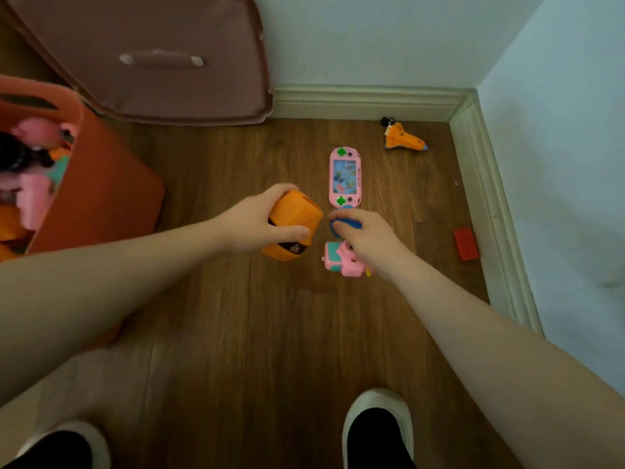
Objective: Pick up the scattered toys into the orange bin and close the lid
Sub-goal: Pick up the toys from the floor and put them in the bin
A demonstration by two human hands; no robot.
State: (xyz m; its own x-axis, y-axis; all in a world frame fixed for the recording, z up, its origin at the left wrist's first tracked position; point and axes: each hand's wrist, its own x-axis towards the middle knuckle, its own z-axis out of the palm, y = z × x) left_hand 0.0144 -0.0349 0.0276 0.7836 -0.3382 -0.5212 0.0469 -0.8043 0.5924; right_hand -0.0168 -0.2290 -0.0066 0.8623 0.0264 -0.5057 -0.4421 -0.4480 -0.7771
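Note:
My left hand (260, 221) grips an orange block-shaped toy (297, 214) above the wooden floor. Just to its right, my right hand (368, 236) closes its fingers on a small blue round toy (350, 225). Partly under my right wrist lies a pink and teal toy camera (341, 260). A pink handheld water game (345, 177) lies beyond the hands. Farther back right sits an orange toy shuttle (404, 138). A red brick (466, 243) lies near the right baseboard. The orange bin (105, 184) stands at the left with several toys inside; its lid (152, 59) stands open behind it.
Walls and a pale baseboard (487, 184) close off the back and right, forming a corner. My two feet in black socks and white slippers (377, 431) stand at the bottom of the view. Wooden floor (253, 333) stretches between feet and toys.

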